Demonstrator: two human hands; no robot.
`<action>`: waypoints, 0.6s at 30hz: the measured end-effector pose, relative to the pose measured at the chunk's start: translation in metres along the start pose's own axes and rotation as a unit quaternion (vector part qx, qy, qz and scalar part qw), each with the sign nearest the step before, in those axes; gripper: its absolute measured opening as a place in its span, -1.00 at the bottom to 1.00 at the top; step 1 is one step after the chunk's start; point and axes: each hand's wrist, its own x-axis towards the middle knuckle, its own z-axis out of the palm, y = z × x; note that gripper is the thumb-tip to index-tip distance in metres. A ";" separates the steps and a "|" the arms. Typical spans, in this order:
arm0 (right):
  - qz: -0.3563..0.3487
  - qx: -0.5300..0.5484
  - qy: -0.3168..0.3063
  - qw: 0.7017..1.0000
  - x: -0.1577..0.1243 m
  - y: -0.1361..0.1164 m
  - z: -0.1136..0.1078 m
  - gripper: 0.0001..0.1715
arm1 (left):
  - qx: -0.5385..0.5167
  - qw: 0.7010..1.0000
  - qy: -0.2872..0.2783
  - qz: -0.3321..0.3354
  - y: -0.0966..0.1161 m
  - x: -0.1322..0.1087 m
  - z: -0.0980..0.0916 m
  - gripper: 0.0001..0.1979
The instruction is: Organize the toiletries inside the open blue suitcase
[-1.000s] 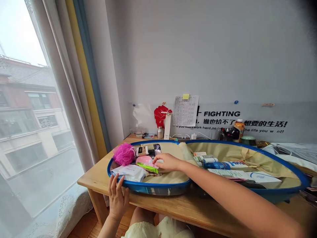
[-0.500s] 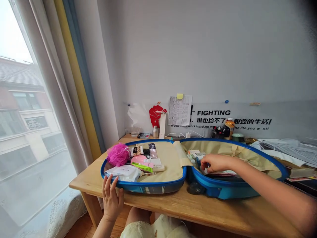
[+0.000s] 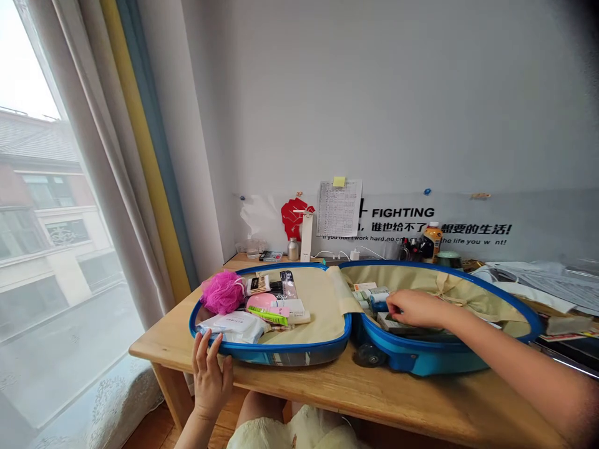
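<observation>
A blue hard-shell suitcase (image 3: 299,357) lies spread flat with both halves facing up. My left hand (image 3: 210,371) rests its outstretched fingers over the front left rim, beside a white plastic packet (image 3: 234,325). In the left half are a magenta bath puff (image 3: 223,292), a green-yellow tube (image 3: 266,315), a white box (image 3: 296,316) and a box of cotton swabs (image 3: 258,285). My right hand (image 3: 414,308) reaches into the right half with bent, closed fingers; its fingertips are partly hidden. Close by are a blue-and-white container (image 3: 378,302) and a small flat box (image 3: 390,323).
The suitcase sits on a wooden table (image 3: 154,340). Behind it stand a silver bottle (image 3: 292,249), an orange-labelled bottle (image 3: 431,242) and a white charger (image 3: 354,254). Papers and books (image 3: 556,305) are piled at the right. A window and curtains (image 3: 135,187) are at the left.
My right hand has shifted slightly right within the suitcase half, and more of the blue-and-white container and the flat box shows. My left hand stays on the rim.
</observation>
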 end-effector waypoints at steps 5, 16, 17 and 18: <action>0.048 0.005 0.022 0.999 0.011 0.012 -0.040 -0.89 | 0.003 1.000 0.006 0.001 0.000 0.001 0.000 -0.43; -0.057 0.430 0.206 0.877 0.065 -0.060 -0.055 -0.69 | 0.003 1.000 -0.001 -0.006 0.000 0.000 0.000 -0.45; -0.069 0.441 0.198 0.873 0.072 -0.073 -0.045 -0.71 | 0.002 1.000 0.001 -0.005 0.000 0.000 0.000 -0.45; -0.080 0.456 0.187 0.866 0.078 -0.086 -0.035 -0.73 | 0.002 1.000 0.001 -0.004 0.000 0.000 0.000 -0.45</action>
